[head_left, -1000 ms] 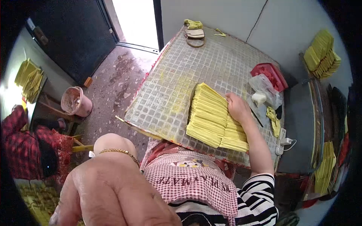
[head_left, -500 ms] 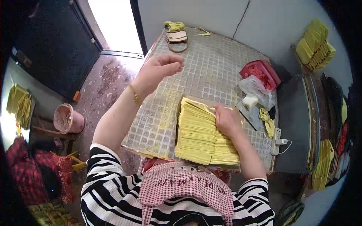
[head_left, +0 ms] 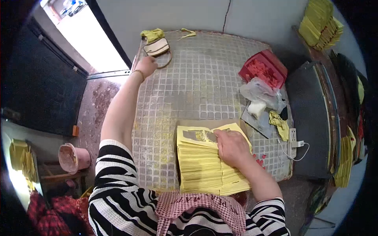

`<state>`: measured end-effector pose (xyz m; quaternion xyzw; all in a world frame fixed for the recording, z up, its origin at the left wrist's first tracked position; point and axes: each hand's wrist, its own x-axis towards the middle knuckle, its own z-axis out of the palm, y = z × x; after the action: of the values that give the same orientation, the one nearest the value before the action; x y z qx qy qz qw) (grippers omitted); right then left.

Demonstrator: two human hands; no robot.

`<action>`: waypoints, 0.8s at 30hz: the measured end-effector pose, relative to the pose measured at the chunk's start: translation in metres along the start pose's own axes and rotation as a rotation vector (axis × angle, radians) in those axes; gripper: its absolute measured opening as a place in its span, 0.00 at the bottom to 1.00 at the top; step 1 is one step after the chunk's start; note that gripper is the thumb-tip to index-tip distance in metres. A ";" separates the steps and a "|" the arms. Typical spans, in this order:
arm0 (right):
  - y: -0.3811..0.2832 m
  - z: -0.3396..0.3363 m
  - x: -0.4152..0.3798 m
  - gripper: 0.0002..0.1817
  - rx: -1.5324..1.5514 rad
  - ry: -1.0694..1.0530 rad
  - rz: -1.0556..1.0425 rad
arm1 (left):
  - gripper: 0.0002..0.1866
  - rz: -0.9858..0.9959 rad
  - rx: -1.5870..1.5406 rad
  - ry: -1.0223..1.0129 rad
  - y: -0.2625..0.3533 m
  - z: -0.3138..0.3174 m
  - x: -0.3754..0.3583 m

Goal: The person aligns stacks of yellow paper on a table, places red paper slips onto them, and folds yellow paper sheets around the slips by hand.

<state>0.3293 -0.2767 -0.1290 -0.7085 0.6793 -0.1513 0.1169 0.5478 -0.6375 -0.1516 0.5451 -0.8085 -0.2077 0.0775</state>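
My left hand (head_left: 146,66) reaches to the far left of the tabletop, right at the near edge of a small cream bag (head_left: 156,47) with a brown loop strap. Its fingers are curled and partly hidden, so a grip on the bag cannot be made out. Before me lies a thick stack of folded yellow paper (head_left: 201,167) in two side-by-side columns, with greyish patches on its top sheets. My right hand (head_left: 234,147) rests flat on the stack's right column, fingertips near the grey patch.
A red tray (head_left: 281,67) holds red scraps, beside a clear plastic bag (head_left: 262,92) and a white lump (head_left: 256,109). A yellow cloth (head_left: 279,126) and a power strip (head_left: 291,141) lie along the right edge. A pink bucket (head_left: 80,157) stands on the floor at left.
My left hand has moved away from me and to the left, to the cream bag. My right hand stays on the yellow stack. The view has shifted, showing more of the stack's top.
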 end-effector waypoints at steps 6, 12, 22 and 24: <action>0.007 0.010 -0.007 0.15 0.040 0.080 -0.065 | 0.13 0.157 -0.444 0.091 0.024 0.043 -0.026; 0.011 -0.021 -0.002 0.14 0.073 -0.097 0.153 | 0.14 0.087 -0.609 -0.240 0.068 0.030 -0.158; 0.084 0.017 -0.013 0.16 1.511 0.463 0.384 | 0.21 -0.108 -1.667 0.303 0.085 0.104 -0.258; 0.078 0.018 -0.016 0.15 1.543 0.457 0.475 | 0.19 -0.170 -1.524 0.235 0.095 0.094 -0.263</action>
<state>0.2634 -0.2651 -0.1759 -0.2198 0.5233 -0.6849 0.4569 0.5373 -0.3428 -0.1699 0.4200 -0.3844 -0.6526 0.4999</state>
